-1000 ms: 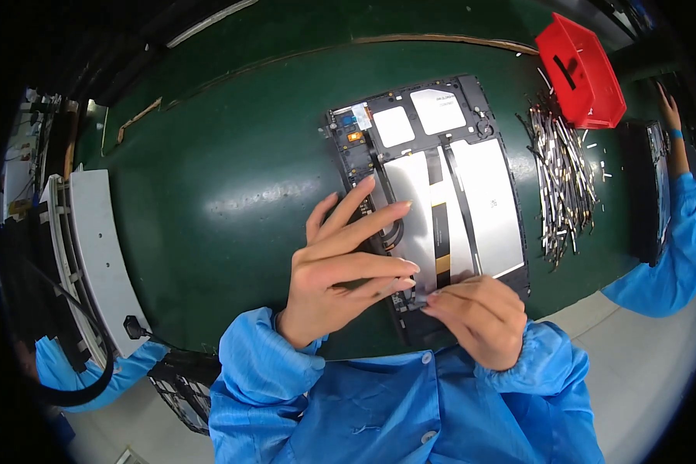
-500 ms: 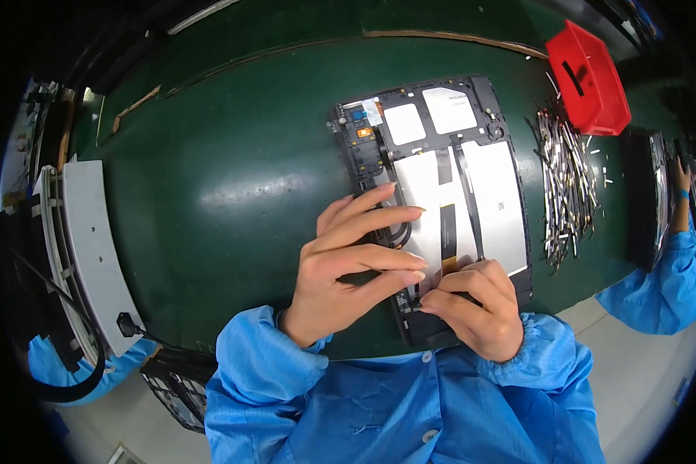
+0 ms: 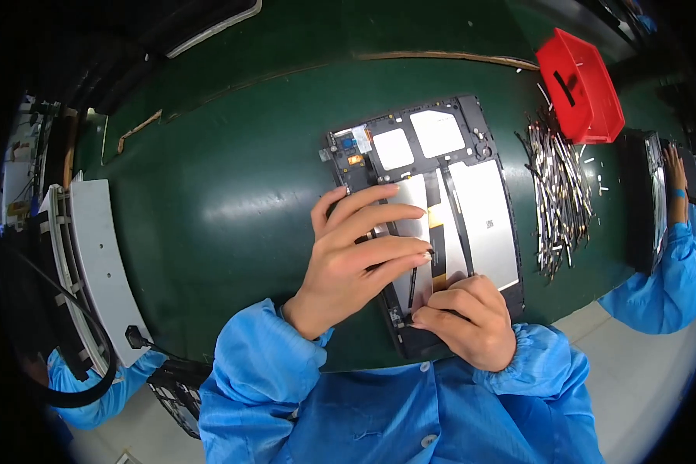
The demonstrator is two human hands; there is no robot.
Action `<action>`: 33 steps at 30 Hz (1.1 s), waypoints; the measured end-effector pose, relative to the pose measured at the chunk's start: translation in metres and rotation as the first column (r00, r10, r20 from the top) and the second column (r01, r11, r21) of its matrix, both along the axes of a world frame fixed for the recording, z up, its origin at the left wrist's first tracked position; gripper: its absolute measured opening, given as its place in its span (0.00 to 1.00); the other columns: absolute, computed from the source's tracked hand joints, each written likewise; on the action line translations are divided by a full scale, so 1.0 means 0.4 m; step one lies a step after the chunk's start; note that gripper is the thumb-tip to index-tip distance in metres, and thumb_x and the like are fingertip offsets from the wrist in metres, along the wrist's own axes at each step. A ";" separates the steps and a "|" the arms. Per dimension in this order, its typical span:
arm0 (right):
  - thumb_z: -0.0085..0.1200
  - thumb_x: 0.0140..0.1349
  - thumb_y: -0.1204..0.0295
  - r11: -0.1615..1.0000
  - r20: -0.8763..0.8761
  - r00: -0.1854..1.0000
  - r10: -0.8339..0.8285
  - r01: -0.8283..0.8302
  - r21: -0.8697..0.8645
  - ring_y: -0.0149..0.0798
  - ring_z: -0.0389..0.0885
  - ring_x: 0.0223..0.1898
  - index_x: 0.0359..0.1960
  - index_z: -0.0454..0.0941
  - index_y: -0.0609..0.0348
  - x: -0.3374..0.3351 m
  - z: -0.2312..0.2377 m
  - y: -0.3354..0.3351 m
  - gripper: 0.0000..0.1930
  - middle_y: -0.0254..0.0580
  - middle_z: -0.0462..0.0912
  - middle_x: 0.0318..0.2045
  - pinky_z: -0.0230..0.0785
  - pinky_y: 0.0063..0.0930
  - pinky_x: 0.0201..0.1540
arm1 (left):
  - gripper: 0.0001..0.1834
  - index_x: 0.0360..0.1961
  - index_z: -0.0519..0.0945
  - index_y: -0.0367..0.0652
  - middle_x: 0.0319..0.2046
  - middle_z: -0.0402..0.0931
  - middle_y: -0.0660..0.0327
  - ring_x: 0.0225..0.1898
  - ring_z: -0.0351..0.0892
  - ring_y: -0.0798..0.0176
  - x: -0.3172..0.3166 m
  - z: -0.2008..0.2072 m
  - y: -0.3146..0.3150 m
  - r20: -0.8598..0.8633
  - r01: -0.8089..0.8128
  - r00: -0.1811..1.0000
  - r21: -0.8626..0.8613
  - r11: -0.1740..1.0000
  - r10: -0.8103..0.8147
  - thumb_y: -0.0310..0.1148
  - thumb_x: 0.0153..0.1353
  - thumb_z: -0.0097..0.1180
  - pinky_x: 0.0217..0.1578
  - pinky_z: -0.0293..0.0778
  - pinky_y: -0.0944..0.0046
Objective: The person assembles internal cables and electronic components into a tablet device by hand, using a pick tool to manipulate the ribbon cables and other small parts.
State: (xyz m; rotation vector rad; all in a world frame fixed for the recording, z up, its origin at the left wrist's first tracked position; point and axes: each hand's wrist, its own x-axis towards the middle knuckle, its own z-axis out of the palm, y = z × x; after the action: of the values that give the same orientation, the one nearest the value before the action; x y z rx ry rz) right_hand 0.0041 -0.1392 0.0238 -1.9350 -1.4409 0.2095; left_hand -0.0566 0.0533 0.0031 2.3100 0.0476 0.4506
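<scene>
An opened tablet [image 3: 510, 232] lies tilted on the green bench, its silver battery panels, black frame and small circuit board showing. My left hand [image 3: 348, 247] reaches over its left side, thumb and index finger pinched on the end of a thin black cable [image 3: 413, 288]. The other left fingers are spread above the panels. The cable runs down toward the tablet's near left corner. There my right hand [image 3: 475, 321] is curled, thumb and fingertip pressed together at the frame; what they grip is too small to make out.
Right of the tablet lies a heap of thin black-and-silver strips [image 3: 557, 197], with a red bin [image 3: 584, 89] behind it. A white curved panel [image 3: 108, 271] stands at far left. At the right edge a co-worker's hand [image 3: 675, 174] rests by a dark stack [image 3: 643, 201].
My left thumb and index finger have lifted slightly away from the near corner, and more of the black cable shows. My right hand stays at the corner. The whole view has shifted a little.
</scene>
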 end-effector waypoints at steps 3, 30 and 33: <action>0.58 0.39 0.74 1.000 -0.004 1.000 -0.003 0.003 -0.015 0.33 0.74 0.36 0.31 0.81 0.57 -0.001 0.003 0.000 0.13 0.31 0.77 0.34 0.66 0.25 0.35 | 0.07 0.27 0.86 0.55 0.43 0.80 0.70 0.55 0.70 0.61 -0.001 -0.004 0.002 -0.006 -0.016 1.000 -0.039 0.999 0.016 0.33 0.42 0.68 0.58 0.52 0.56; 0.63 0.42 0.73 0.998 0.026 1.000 -0.017 0.019 -0.059 0.34 0.70 0.34 0.28 0.83 0.58 -0.001 0.018 0.006 0.09 0.31 0.83 0.40 0.66 0.24 0.34 | 0.06 0.26 0.86 0.54 0.42 0.80 0.69 0.55 0.70 0.62 0.007 0.012 -0.008 -0.061 -0.056 0.997 -0.060 0.997 0.052 0.32 0.44 0.68 0.58 0.52 0.55; 0.63 0.42 0.72 0.998 0.013 0.999 -0.034 0.035 -0.060 0.34 0.70 0.34 0.28 0.84 0.58 -0.005 0.020 0.004 0.09 0.31 0.84 0.40 0.66 0.24 0.34 | 0.06 0.26 0.86 0.55 0.42 0.80 0.70 0.54 0.70 0.62 0.004 0.005 -0.007 -0.061 -0.055 0.997 -0.056 0.997 0.052 0.32 0.44 0.68 0.59 0.51 0.55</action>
State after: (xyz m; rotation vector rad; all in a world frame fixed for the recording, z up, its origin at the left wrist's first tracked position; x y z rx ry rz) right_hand 0.0020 -0.1378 0.0317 -2.0111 -1.4230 0.2278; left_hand -0.0550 0.0503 0.0049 2.2697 0.1504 0.4021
